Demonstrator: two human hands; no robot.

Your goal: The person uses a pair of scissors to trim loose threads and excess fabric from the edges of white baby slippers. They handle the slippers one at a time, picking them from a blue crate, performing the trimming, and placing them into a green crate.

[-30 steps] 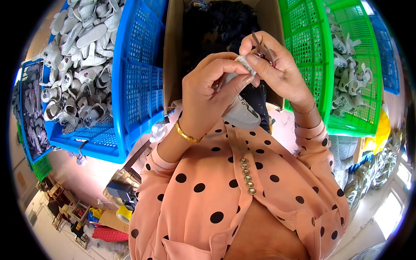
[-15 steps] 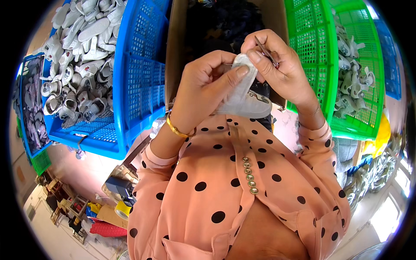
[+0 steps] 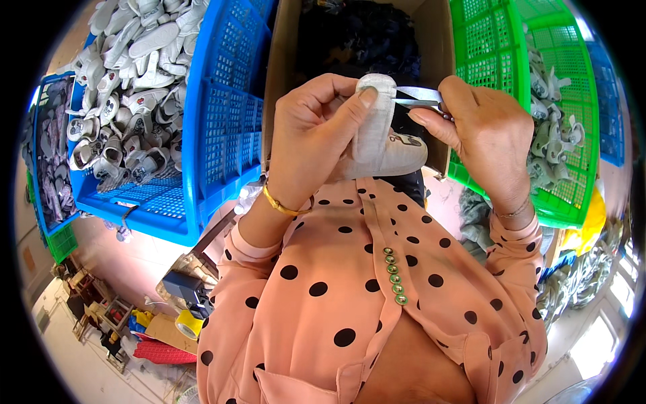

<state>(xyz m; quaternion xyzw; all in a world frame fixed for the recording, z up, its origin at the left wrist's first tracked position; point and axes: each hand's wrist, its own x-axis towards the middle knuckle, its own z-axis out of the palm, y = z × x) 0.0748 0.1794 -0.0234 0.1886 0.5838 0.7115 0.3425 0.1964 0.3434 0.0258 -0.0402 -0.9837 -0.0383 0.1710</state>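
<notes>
Head cam: left hand (image 3: 306, 131) has a small whitish shoe (image 3: 402, 159) pinched under the thumb, right hand (image 3: 492, 124) gripping metal scissors (image 3: 420, 93), blades parted at the shoe's edge.

A pale-grey cloth shoe (image 3: 406, 158) is gripped by the left hand (image 3: 306, 128), and thread snips (image 3: 420, 93) are held in the right hand (image 3: 490, 124), blade tips at the shoe's edge. A cardboard box (image 3: 285, 60) is flanked by a blue crate (image 3: 232, 138) heaped with white shoes (image 3: 145, 101) and a green crate (image 3: 490, 64).
</notes>
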